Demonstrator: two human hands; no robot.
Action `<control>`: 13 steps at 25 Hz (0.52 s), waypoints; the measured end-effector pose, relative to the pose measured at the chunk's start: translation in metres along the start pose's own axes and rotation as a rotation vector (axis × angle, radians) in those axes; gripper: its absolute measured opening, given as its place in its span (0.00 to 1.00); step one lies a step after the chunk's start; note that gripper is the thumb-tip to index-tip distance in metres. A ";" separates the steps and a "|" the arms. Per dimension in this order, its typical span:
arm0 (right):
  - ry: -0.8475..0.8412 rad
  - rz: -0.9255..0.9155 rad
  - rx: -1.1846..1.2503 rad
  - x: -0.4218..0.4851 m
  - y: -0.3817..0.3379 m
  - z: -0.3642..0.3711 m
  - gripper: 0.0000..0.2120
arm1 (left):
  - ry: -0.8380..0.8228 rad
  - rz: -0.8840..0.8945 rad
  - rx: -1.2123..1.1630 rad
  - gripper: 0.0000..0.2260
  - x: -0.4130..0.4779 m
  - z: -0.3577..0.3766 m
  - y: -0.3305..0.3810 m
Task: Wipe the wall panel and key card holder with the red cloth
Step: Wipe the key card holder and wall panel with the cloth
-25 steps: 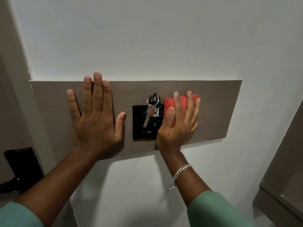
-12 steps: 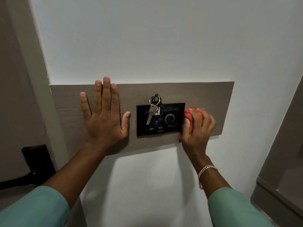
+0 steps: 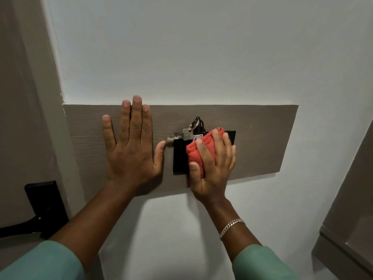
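A brown wood-grain wall panel (image 3: pixel 260 142) runs across the white wall. In its middle sits the black key card holder (image 3: pixel 180 158), mostly covered by my right hand. My right hand (image 3: pixel 214 164) presses a folded red cloth (image 3: pixel 198 152) flat against the holder's face. A silver key (image 3: pixel 182 135) on a ring (image 3: pixel 194 123) hangs from the holder's top and is swung out sideways to the left. My left hand (image 3: pixel 131 146) lies flat on the panel left of the holder, fingers spread, thumb tip near the key.
A black door lock plate with a lever handle (image 3: pixel 45 209) is on the brown door at the lower left. A brown cabinet or frame edge (image 3: pixel 347 229) stands at the right. White wall (image 3: pixel 191 47) lies above and below the panel.
My right hand has carried the red cloth left from the panel's right part onto the key card holder. The key has swung from hanging down to pointing left. The left hand has stayed flat.
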State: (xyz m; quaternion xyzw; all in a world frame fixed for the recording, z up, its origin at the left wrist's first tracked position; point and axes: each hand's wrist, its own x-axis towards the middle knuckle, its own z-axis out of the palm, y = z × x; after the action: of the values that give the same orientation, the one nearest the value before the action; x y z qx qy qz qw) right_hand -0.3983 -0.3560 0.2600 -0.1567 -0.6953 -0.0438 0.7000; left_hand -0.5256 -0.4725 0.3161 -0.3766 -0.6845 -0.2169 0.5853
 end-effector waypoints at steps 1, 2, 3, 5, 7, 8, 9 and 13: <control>0.057 0.108 0.024 0.004 0.000 0.004 0.21 | 0.001 -0.002 0.001 0.35 -0.001 0.000 0.000; 0.125 0.256 0.062 0.011 -0.008 0.011 0.20 | -0.003 -0.002 0.000 0.35 -0.001 0.001 0.000; 0.158 0.355 0.108 0.017 -0.019 0.016 0.20 | -0.013 -0.003 0.001 0.35 -0.001 0.002 0.001; 0.084 0.217 0.054 0.010 -0.025 0.017 0.19 | -0.029 -0.013 -0.012 0.36 0.001 0.002 0.000; -0.057 -0.136 -0.030 -0.006 0.000 0.002 0.20 | -0.040 -0.022 -0.011 0.36 0.001 0.002 -0.002; -0.096 -0.218 -0.045 -0.006 0.014 -0.006 0.21 | -0.045 -0.024 0.002 0.36 0.000 0.001 -0.001; -0.102 -0.197 -0.034 -0.004 0.022 -0.007 0.21 | -0.055 -0.022 0.012 0.36 0.000 0.000 -0.001; 0.001 0.285 0.032 0.010 -0.016 0.007 0.22 | -0.130 -0.007 -0.036 0.36 0.004 -0.008 -0.002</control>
State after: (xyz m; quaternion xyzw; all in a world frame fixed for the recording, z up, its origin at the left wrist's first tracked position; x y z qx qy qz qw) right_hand -0.4086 -0.3675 0.2725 -0.2427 -0.6662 0.0672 0.7020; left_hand -0.5218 -0.4785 0.3225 -0.3982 -0.7184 -0.2063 0.5318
